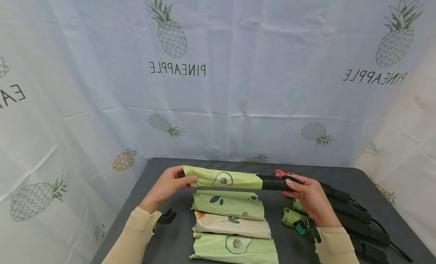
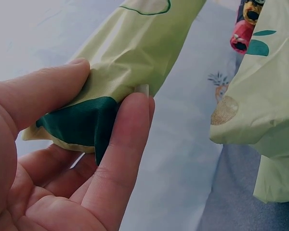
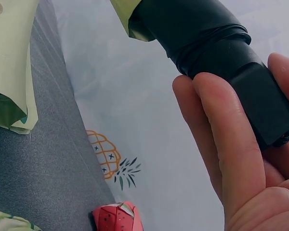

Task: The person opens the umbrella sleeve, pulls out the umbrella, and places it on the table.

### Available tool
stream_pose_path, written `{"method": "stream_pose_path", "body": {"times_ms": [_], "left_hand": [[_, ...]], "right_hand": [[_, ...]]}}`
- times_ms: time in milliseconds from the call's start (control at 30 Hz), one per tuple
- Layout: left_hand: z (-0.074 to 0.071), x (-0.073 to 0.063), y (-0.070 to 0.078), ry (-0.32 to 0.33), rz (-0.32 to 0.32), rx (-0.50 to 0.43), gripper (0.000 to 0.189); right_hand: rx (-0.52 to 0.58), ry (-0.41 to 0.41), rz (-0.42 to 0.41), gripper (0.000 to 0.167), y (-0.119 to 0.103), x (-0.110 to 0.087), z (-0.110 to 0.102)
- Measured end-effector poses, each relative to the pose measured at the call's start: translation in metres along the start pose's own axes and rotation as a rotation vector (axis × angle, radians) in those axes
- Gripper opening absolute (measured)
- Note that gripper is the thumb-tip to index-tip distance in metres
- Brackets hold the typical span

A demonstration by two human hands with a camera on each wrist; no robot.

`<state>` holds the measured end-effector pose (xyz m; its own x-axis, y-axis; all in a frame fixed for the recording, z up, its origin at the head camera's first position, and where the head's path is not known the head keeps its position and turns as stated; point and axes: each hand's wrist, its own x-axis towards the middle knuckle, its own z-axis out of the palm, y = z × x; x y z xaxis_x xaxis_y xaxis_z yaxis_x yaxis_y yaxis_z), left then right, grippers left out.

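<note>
A light green umbrella sleeve with an avocado print hangs level above the table's far part. My left hand pinches its left end between thumb and fingers; a dark green patch shows there in the left wrist view. Out of the sleeve's right end sticks a folding umbrella, its black handle held in the fingers of my right hand. Most of the umbrella is hidden inside the sleeve. Below lie more flat sleeves: a leaf-print green one, a cream one and an avocado one.
Several folded umbrellas with black handles lie at the right of the grey table, partly behind my right arm. A red umbrella and a green patterned one are among them. A pineapple-print curtain hangs behind the table.
</note>
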<state>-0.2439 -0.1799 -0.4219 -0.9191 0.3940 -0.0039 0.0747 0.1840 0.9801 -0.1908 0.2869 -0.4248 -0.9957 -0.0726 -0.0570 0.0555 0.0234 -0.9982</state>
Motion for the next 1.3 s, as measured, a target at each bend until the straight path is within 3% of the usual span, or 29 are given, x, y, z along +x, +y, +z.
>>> {"method": "stream_pose_path", "body": {"times_ms": [400, 900, 1300], "left_hand": [[-0.004, 0.000, -0.001, 0.002, 0.018, -0.012, 0.040], [-0.005, -0.001, 0.000, 0.005, 0.013, -0.020, 0.041], [-0.006, 0.000, -0.002, 0.016, 0.001, 0.008, 0.043]], "right_hand": [[0.001, 0.008, -0.013, 0.063, 0.000, 0.000, -0.006], [0.045, 0.007, -0.033, 0.033, 0.000, -0.003, -0.011], [0.032, 0.017, -0.023, 0.039, 0.001, -0.003, -0.014]]}}
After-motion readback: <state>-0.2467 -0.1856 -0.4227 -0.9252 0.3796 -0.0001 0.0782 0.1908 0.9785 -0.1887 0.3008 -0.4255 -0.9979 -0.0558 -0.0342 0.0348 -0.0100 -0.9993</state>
